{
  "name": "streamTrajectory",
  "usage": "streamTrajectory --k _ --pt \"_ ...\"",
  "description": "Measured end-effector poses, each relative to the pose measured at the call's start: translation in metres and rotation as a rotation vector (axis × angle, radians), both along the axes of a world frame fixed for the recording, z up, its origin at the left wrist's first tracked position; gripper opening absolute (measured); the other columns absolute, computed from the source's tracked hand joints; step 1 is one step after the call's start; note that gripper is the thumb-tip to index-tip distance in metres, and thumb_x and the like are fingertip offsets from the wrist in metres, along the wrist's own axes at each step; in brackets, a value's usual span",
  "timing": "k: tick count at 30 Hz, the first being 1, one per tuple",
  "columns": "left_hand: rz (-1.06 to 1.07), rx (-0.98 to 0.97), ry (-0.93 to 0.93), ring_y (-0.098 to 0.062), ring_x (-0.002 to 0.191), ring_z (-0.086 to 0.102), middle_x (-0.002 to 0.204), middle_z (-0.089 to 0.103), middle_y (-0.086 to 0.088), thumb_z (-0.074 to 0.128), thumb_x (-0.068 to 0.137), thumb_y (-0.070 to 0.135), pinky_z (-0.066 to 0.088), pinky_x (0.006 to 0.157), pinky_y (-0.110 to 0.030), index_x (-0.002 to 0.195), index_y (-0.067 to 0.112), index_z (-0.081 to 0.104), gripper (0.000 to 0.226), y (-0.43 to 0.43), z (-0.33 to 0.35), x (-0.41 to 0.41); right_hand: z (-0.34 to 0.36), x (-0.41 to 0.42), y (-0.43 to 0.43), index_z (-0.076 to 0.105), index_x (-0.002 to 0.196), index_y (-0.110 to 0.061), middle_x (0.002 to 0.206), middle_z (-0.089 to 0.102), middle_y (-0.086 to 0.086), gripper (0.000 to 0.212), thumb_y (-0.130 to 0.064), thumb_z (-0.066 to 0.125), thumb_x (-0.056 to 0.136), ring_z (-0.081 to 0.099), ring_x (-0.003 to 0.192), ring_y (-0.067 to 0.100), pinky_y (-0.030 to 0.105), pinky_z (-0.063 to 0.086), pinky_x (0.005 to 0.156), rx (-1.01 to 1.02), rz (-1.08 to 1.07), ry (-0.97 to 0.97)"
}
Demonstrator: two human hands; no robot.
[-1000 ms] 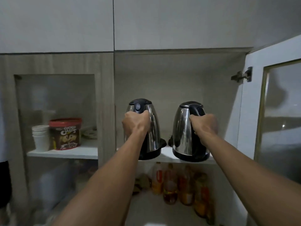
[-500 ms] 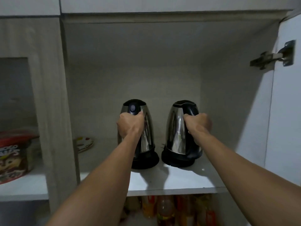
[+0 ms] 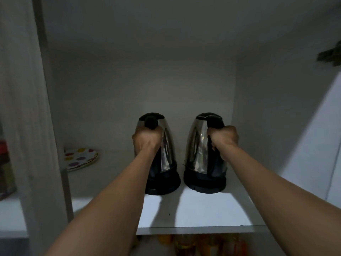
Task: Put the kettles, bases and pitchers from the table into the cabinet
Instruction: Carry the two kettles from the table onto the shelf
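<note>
Two steel kettles with black lids and handles stand upright side by side on the white cabinet shelf [image 3: 203, 211], each on a black round base. My left hand [image 3: 146, 139] is closed around the handle of the left kettle [image 3: 167, 145], whose base [image 3: 166, 185] rests on the shelf. My right hand [image 3: 223, 138] grips the handle of the right kettle [image 3: 196, 145], sitting on its base [image 3: 204, 183]. Both forearms reach in from the bottom of the view. No pitchers are in sight.
A polka-dot plate [image 3: 81, 157] lies at the shelf's back left. A wooden divider [image 3: 27, 126] bounds the compartment on the left; the open white door [image 3: 317, 135] and its hinge [image 3: 330, 54] are on the right. Bottles [image 3: 203, 244] stand on the shelf below.
Both kettles have gone from the shelf's front edge deeper into the cabinet, and my view has closed in on the compartment. My hands have kept their grip.
</note>
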State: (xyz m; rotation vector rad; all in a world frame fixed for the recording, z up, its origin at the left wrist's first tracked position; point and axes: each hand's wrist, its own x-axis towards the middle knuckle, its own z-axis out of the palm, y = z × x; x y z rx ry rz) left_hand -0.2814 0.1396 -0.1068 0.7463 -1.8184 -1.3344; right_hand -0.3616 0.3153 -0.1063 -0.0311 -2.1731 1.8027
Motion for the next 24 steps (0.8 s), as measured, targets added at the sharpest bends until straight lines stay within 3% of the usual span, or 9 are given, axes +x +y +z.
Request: streamTrajectory --k 3,8,11,14,16,18,20,24 --pt "0.008 -0.024 -0.009 -0.036 0.075 0.071 0.082 0.072 -0.016 0.054 0.07 0.036 0.061 0.073 -0.042 0.083 0.006 0.07 0.036 0.01 0.001 0.004 0.0 0.006 0.002 0.069 0.086 -0.002 0.073 0.069 0.017 0.025 -0.021 0.062 0.072 0.059 0.048 0.028 0.027 0.046 0.046 0.003 0.04 -0.008" --pt "0.04 -0.022 -0.003 -0.035 0.076 0.069 0.088 0.07 -0.017 0.058 0.074 0.021 0.061 0.067 -0.039 0.095 0.0 0.07 0.032 0.026 0.0 0.017 -0.009 0.023 0.012 0.064 0.079 -0.002 0.065 0.063 0.014 0.012 -0.012 0.06 0.073 0.057 0.046 0.026 0.024 0.044 0.042 0.053 0.116 -0.029" --pt "0.016 -0.061 -0.02 -0.029 0.063 0.063 0.079 0.069 -0.016 0.057 0.078 0.017 0.05 0.053 -0.029 0.084 -0.001 0.068 0.022 0.036 -0.009 0.023 -0.016 0.028 0.017 0.067 0.08 -0.001 0.072 0.069 0.018 0.017 -0.015 0.06 0.072 0.062 0.052 0.03 0.027 0.048 0.045 0.064 0.083 0.002" --pt "0.025 -0.067 -0.005 -0.032 0.069 0.064 0.083 0.07 -0.017 0.058 0.079 0.018 0.046 0.055 -0.028 0.084 0.0 0.068 0.022 0.04 -0.015 0.026 -0.017 0.029 0.019 0.069 0.082 -0.002 0.075 0.072 0.019 0.02 -0.016 0.06 0.07 0.067 0.057 0.033 0.031 0.054 0.049 0.067 0.09 -0.013" --pt "0.042 -0.072 -0.007 -0.031 0.069 0.062 0.084 0.07 -0.016 0.058 0.077 0.019 0.043 0.054 -0.025 0.085 0.003 0.068 0.021 0.038 -0.018 0.025 -0.019 0.031 0.019 0.069 0.083 -0.007 0.079 0.073 0.016 0.024 -0.021 0.062 0.065 0.072 0.071 0.035 0.04 0.061 0.062 0.089 0.072 -0.012" --pt "0.092 -0.092 -0.031 -0.032 0.072 0.064 0.085 0.071 -0.014 0.061 0.074 0.024 0.046 0.059 -0.027 0.087 0.007 0.069 0.023 0.038 -0.028 0.027 -0.025 0.036 0.019 0.069 0.085 -0.011 0.083 0.073 0.013 0.025 -0.026 0.066 0.065 0.072 0.08 0.035 0.043 0.06 0.077 0.135 0.034 0.015" --pt "0.166 -0.141 -0.032 -0.035 0.088 0.065 0.091 0.071 -0.015 0.065 0.075 0.028 0.047 0.067 -0.03 0.096 0.009 0.069 0.029 0.044 -0.044 0.029 -0.044 0.042 0.021 0.071 0.093 -0.012 0.089 0.072 0.012 0.028 -0.029 0.072 0.071 0.069 0.086 0.034 0.038 0.057 0.077 0.158 0.005 0.048" --pt "0.179 -0.218 -0.054 -0.031 0.111 0.047 0.096 0.061 -0.012 0.073 0.073 0.036 0.044 0.096 -0.039 0.1 0.014 0.071 0.035 0.044 -0.086 0.028 -0.099 0.049 0.02 0.067 0.104 -0.007 0.111 0.063 0.018 0.042 -0.029 0.08 0.07 0.059 0.106 0.038 0.039 0.051 0.087 0.172 -0.082 0.003"
